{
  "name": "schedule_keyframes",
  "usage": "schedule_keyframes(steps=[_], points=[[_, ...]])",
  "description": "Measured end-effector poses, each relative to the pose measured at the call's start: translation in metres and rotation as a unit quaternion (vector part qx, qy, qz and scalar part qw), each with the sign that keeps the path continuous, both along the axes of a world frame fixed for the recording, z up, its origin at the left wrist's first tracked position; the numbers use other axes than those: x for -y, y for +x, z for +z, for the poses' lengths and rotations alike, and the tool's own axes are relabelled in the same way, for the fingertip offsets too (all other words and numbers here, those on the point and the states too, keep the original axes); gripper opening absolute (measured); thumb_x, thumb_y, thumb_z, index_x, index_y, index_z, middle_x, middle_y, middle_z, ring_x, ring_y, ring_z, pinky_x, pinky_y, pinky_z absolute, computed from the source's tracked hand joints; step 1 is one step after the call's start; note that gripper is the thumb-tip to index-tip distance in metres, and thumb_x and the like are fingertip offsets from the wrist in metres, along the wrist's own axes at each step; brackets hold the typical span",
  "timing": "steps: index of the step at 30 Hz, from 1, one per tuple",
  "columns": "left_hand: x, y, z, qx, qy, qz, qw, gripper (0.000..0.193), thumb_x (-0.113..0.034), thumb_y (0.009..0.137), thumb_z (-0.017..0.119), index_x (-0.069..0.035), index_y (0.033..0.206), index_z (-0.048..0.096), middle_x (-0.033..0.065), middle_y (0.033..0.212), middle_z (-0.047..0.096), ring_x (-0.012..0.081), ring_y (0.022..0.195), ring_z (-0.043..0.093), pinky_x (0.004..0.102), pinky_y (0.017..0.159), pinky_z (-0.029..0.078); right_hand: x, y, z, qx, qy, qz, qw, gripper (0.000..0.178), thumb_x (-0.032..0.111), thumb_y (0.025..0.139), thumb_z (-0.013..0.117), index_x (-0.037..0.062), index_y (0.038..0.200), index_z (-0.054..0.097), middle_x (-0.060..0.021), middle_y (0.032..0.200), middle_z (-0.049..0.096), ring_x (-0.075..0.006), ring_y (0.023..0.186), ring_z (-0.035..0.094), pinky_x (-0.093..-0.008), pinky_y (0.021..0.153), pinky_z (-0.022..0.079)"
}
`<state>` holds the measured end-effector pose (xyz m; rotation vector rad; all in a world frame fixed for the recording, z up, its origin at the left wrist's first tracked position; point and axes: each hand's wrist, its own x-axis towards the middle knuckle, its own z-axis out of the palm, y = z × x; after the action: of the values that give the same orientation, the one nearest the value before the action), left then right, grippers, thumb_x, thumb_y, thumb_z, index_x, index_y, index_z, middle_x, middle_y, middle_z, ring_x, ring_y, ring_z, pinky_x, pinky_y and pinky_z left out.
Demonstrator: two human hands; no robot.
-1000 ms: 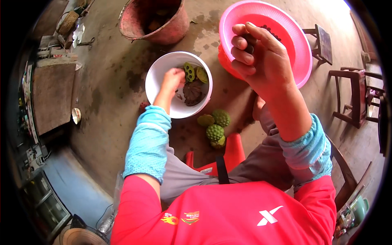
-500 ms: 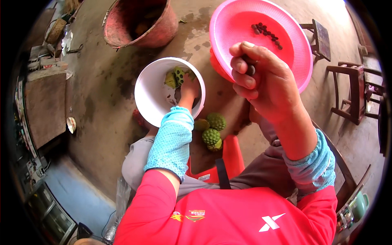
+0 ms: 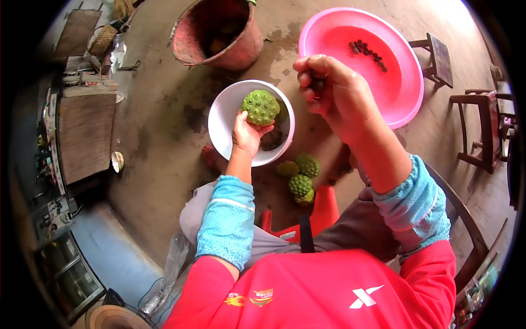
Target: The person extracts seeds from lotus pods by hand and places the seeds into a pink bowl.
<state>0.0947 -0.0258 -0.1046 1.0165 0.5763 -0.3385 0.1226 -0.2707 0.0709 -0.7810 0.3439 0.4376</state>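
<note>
Though lotus seeds (image 3: 359, 47) dot the one-o'clock colander (image 3: 404, 66), seedpods (image 3: 300, 185) remain: left hand (image 3: 248, 138) grips another pod (image 3: 261, 106), right hand (image 3: 344, 90) clutches more seeds (image 3: 316, 83).

It looks like a home: bare floor (image 3: 153, 137), wooden stool (image 3: 440, 60) and chair (image 3: 489, 123) at right, basket (image 3: 102, 41) and broom (image 3: 123, 9) upper left.

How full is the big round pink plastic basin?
The big round pink plastic basin is nearly empty: only a small cluster of round dark-brown seeds shows inside.
</note>
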Motion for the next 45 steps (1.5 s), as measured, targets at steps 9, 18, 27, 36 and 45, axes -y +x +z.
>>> schedule_keyframes(steps=[9, 18, 27, 36, 45], points=[[0.019, -0.008, 0.141, 0.147, -0.081, -0.088, 0.982, 0.051, -0.035, 0.093, 0.044, -0.005, 0.135, 0.045, 0.0145, 0.125, 0.059, 0.0282, 0.100, 0.063, 0.0388, 0.072, 0.055, -0.026, 0.000, -0.007, 0.015, -0.114, 0.045, 0.992, 0.017, 0.020, 0.088, 0.057, 0.0095, 0.099, 0.064, 0.0037, 0.080, 0.055, -0.0048, 0.068, 0.053, -0.0208, 0.056, 0.040], [0.018, -0.016, 0.143, 0.123, -0.091, -0.091, 0.984, 0.052, -0.034, 0.092, 0.051, -0.007, 0.136, 0.044, 0.0114, 0.125, 0.058, 0.0230, 0.104, 0.061, 0.0361, 0.075, 0.054, -0.039, -0.001, -0.020, 0.007, -0.139, 0.072, 0.988, 0.016, 0.017, 0.086, 0.059, 0.0083, 0.100, 0.063, 0.0040, 0.080, 0.056, -0.0031, 0.062, 0.050, -0.0188, 0.054, 0.040], [0.026, -0.046, 0.096, 0.001, 0.146, -0.551, 0.822, 0.040, -0.024, 0.088, 0.058, -0.009, 0.124, 0.058, 0.0050, 0.101, 0.066, 0.0130, 0.086, 0.061, 0.0280, 0.070, 0.049, -0.024, 0.028, -0.015, 0.029, -0.102, 0.038, 0.994, 0.016, 0.020, 0.088, 0.060, 0.0129, 0.074, 0.057, 0.0026, 0.066, 0.052, -0.0092, 0.058, 0.047, -0.0252, 0.057, 0.039], [0.030, -0.164, -0.096, 0.049, 0.433, -0.533, 0.726, 0.051, -0.033, 0.081, 0.067, -0.007, 0.123, 0.056, 0.0208, 0.100, 0.067, 0.0326, 0.092, 0.066, 0.0385, 0.078, 0.051, -0.022, 0.014, -0.011, 0.048, -0.043, 0.074, 0.995, 0.016, 0.017, 0.089, 0.057, 0.0093, 0.075, 0.055, 0.0003, 0.067, 0.051, -0.0102, 0.057, 0.046, -0.0235, 0.052, 0.037], [0.077, -0.103, -0.006, -0.137, 0.199, -0.669, 0.703, 0.036, -0.031, 0.091, 0.058, -0.002, 0.113, 0.060, 0.0141, 0.093, 0.069, 0.0206, 0.070, 0.068, 0.0329, 0.061, 0.054, -0.012, 0.003, -0.001, 0.007, -0.038, 0.055, 0.998, 0.013, 0.015, 0.090, 0.059, 0.0042, 0.082, 0.059, -0.0019, 0.071, 0.053, -0.0108, 0.059, 0.049, -0.0230, 0.052, 0.039]])
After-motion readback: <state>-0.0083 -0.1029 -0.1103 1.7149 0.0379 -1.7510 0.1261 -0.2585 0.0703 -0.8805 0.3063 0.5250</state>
